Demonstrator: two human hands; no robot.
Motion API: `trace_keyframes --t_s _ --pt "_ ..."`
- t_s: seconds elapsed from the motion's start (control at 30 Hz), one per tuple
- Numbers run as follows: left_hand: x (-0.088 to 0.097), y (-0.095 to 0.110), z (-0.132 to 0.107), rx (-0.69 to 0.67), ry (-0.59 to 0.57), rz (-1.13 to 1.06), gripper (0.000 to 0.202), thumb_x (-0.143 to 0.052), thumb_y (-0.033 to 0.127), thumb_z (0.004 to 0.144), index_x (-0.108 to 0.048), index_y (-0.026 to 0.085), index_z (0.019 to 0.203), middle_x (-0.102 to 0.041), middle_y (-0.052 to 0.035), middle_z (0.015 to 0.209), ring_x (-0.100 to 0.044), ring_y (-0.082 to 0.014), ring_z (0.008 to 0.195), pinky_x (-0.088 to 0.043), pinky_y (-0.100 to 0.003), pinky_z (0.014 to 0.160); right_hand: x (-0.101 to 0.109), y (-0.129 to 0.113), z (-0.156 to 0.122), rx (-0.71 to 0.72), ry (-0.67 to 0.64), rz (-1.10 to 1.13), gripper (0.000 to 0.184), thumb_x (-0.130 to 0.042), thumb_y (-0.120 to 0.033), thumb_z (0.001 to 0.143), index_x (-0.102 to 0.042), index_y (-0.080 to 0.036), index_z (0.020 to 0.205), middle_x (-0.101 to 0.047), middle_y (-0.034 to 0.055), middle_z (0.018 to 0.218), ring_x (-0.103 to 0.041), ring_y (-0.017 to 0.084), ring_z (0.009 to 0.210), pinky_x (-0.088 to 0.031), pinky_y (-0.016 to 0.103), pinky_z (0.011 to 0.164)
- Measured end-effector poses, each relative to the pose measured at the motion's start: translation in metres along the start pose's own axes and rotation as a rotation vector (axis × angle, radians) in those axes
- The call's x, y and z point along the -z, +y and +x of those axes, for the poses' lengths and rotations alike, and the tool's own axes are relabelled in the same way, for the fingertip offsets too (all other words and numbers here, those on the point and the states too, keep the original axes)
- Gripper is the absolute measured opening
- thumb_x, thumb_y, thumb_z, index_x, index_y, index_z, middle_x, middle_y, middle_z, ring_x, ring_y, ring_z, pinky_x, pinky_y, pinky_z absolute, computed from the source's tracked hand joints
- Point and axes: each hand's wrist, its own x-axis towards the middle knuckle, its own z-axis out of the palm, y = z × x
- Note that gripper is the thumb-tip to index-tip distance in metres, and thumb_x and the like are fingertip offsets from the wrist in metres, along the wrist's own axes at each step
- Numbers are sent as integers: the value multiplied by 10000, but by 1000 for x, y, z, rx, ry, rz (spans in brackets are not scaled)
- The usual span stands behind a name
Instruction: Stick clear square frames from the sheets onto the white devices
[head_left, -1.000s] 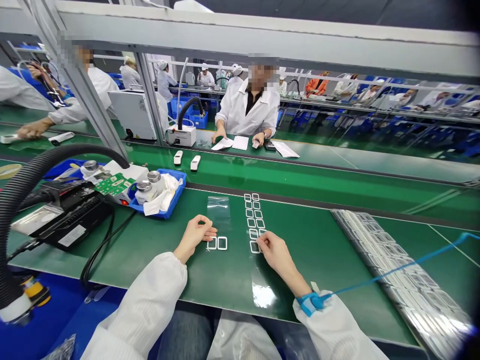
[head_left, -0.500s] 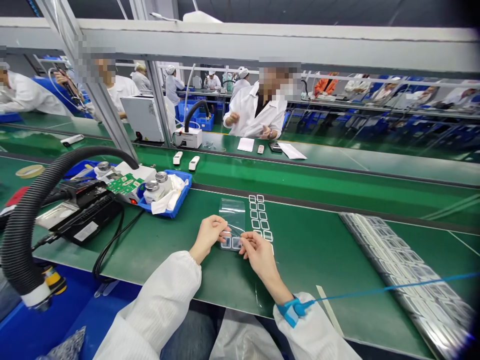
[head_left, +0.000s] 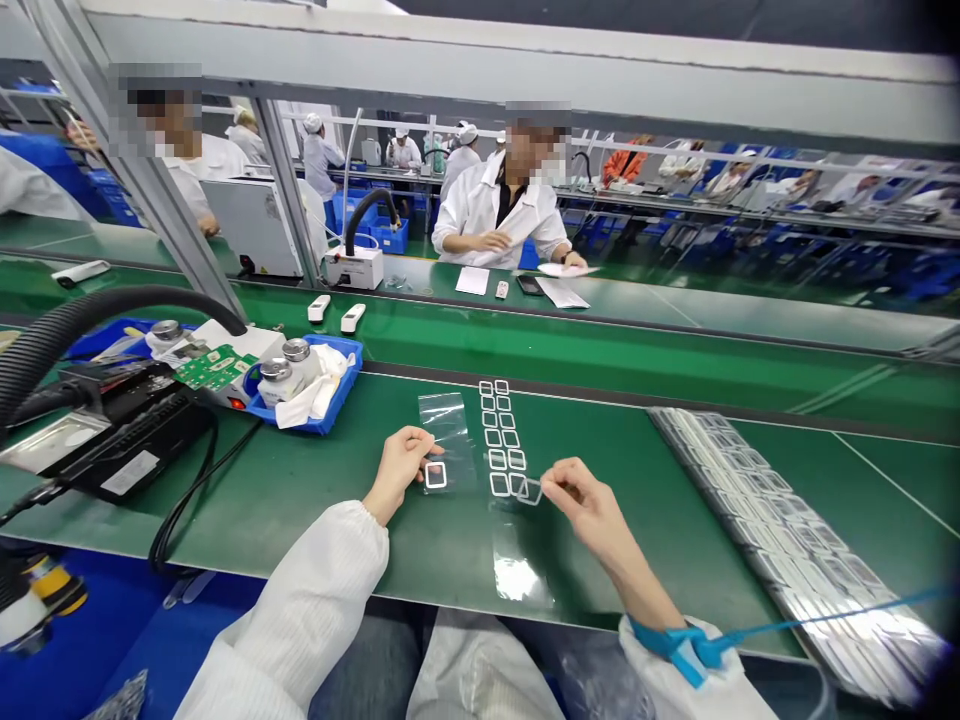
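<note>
My left hand (head_left: 396,470) presses its fingertips on a clear film strip (head_left: 447,440) on the green bench, right beside a small white square frame (head_left: 435,475) stuck to it. My right hand (head_left: 581,505) pinches another small white square frame (head_left: 530,490), lifted a little off the lower end of a second clear strip (head_left: 517,560). That strip carries two columns of several white square frames (head_left: 498,432). A blue wrist strap (head_left: 675,645) with a blue cord sits on my right wrist.
A long tray of shiny parts (head_left: 780,540) lies at right. At left are a blue tray (head_left: 330,400) with metal-capped bottles and cloth, a green circuit board (head_left: 212,366), a black device (head_left: 120,440) with cables, and a black corrugated hose (head_left: 90,320). A person in white (head_left: 499,215) sits across the conveyor.
My right hand moved right from the left strip to the strip with the two columns and now pinches a frame there. One frame shows on the left strip, where two showed before.
</note>
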Motion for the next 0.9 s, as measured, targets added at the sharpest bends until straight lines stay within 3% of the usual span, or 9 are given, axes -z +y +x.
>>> trace_keyframes --t_s 0.1,0.2,0.43,0.57,0.67,0.77,0.9 --pt "3 -4 2 13 -9 15 140 -602 250 827 -536 127 829 -717 -102 841 -652 -127 540 -331 -133 360 9 27 -6 -78 -134 -101 270 -562 -397 774 -588 -176 622 -538 53 740 -495 177 695 -389 315 652" --pt "3 -5 3 15 -13 22 180 -617 291 807 -530 135 832 -717 -104 848 -654 -130 547 -328 -136 367 2 40 -9 -128 -177 -180 265 -520 -385 774 -577 -183 614 -543 61 746 -520 202 747 -404 340 701" --pt "6 -7 3 -10 -29 33 305 -676 399 734 -519 154 828 -717 -118 826 -648 -150 562 -390 -169 423 -11 43 -5 -163 -106 -361 226 -493 -333 793 -542 -199 617 -569 61 799 -539 232 827 -393 383 769" --pt "5 -13 2 -91 -34 47 324 -654 446 750 -514 168 836 -706 -94 774 -612 -148 551 -435 -209 461 -14 45 -8 -135 -19 -368 183 -536 -290 771 -534 -194 614 -572 56 793 -544 222 804 -392 378 765" --pt "-1 -20 -2 -210 1 80 289 -603 455 809 -505 188 860 -627 -2 624 -491 -104 453 -372 -196 435 -24 31 -13 -25 28 -249 176 -539 -293 824 -569 -191 684 -572 48 794 -530 186 724 -407 330 697" --pt "-12 -24 -10 -307 41 122 252 -558 453 866 -507 206 883 -475 65 518 -399 -91 425 -317 -192 436 -42 0 -16 145 36 -109 173 -514 -305 907 -620 -190 832 -597 51 851 -535 164 706 -418 297 653" --pt "-25 -21 -26 -476 101 260 214 -493 422 932 -518 212 900 -413 69 515 -390 -98 461 -298 -208 482 -70 -37 -10 304 46 -132 169 -495 -281 942 -639 -198 975 -621 79 952 -579 200 880 -445 318 776"
